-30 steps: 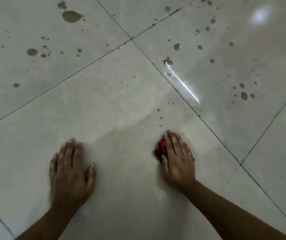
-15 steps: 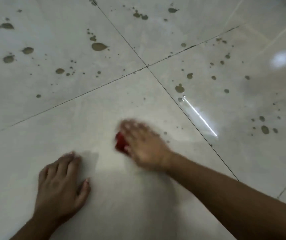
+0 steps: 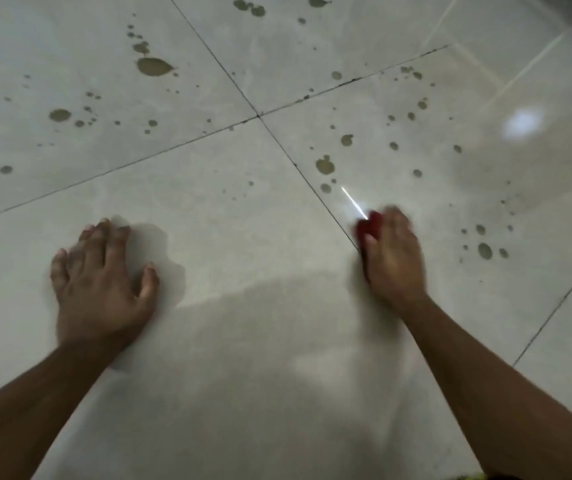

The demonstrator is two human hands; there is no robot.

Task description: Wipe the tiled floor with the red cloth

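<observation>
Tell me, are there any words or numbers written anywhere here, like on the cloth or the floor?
None: no words, numbers, labels or signs can be read.
The red cloth is blurred and mostly covered by the right hand; no print shows on it.
The floor has only brown spots, grout lines and light glare, no writing.
The left hand lies flat on a tile and bears no text.

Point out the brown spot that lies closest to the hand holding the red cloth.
It is the small spot just beyond the red cloth, right of the grout line, under the right hand. The other spots lie farther off.
</observation>
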